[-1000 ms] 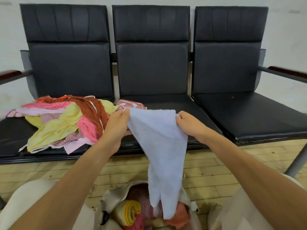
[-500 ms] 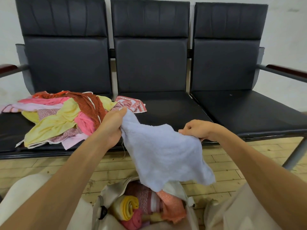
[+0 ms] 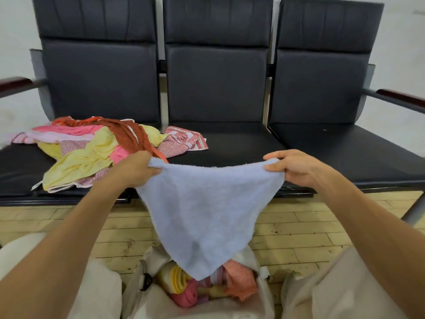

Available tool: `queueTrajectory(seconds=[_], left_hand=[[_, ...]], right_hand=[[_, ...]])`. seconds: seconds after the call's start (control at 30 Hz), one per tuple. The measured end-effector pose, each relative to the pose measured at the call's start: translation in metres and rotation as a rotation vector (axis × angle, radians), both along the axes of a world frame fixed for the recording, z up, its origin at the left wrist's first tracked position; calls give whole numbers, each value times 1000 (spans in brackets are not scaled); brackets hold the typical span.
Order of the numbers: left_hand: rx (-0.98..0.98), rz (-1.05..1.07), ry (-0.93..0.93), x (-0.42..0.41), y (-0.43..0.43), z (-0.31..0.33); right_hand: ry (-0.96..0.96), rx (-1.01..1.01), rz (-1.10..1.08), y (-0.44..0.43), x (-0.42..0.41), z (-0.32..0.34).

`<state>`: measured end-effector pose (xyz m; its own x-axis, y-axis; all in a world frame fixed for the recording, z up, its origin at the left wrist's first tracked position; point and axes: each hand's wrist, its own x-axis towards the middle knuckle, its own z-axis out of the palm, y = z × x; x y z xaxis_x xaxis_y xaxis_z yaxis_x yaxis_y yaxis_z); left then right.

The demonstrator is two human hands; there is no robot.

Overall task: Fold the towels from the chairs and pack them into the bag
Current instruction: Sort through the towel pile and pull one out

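A pale blue towel (image 3: 207,208) hangs stretched in the air in front of the middle chair, its lower corner dangling over the bag. My left hand (image 3: 135,169) grips its upper left corner and my right hand (image 3: 292,168) pinches its upper right corner. Below, between my knees, an open beige bag (image 3: 264,293) holds several rolled towels in yellow, pink and orange. A heap of loose towels (image 3: 92,153), yellow, pink, rust and a red-and-white patterned one, lies on the left chair seat and spills onto the middle seat.
Three joined black chairs (image 3: 345,153) stand against a white wall, with wooden armrests (image 3: 400,97) at both ends. The floor (image 3: 299,229) is light wood planks. My knees in beige trousers flank the bag.
My hands have moved apart and pulled the blue towel's top edge taut, so it now hangs spread as a wide triangle instead of bunched. The camera has come closer to the chairs.
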<state>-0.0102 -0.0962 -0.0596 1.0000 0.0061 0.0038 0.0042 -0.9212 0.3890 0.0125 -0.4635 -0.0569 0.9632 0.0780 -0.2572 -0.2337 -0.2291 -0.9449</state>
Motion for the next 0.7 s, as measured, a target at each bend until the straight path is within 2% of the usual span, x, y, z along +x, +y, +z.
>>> queueTrajectory(seconds=[0.13,0.2,0.3,0.4,0.5,0.6,0.7], left_hand=[[101,33,47,-5,7,1],[134,19,60,-7,6,0],[68,24,64,-7,3,3],[-145,17,74,-7,4,6],[-369,14,-33,-10,5,9],[-609,87,-150,-18,3,12],[-952,111,-94,-24,-2,18]], right_hand=[[110,-482,118,1,0,-16],[200,-532,117,1,0,-20],[276,-506,155,-3,0,-21],[202,-408,167,-5,-1,-19],[-8,-365,160,-1,-8,-15],[-242,-342,-3,-1,-12,-9],[-323,-150,-175,-3,-20,3]])
